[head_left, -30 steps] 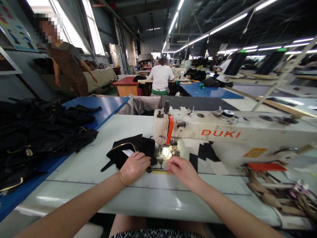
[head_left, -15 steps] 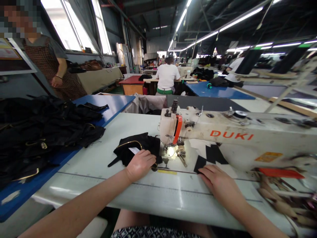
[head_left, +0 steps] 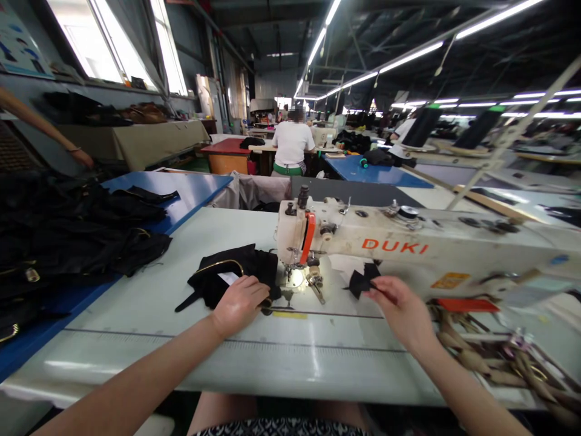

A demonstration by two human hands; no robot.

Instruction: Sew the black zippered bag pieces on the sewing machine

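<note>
Cloth [head_left: 261, 263] under my left hand [head_left: 241, 303], whose grip I can't tell, could slide if pressure eases. Black patch [head_left: 359, 282] pinched in my right hand [head_left: 403, 309] could drop if I loosen.

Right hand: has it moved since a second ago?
Yes, to the right: the right hand was close beside the lit needle plate; now it is well right of it, holding a black fabric piece.

Left hand [head_left: 240, 303] down on the gold-trimmed black cloth [head_left: 258, 264], right hand [head_left: 402, 309] pinching a dark scrap [head_left: 360, 282], sewing machine [head_left: 345, 239] behind
</note>
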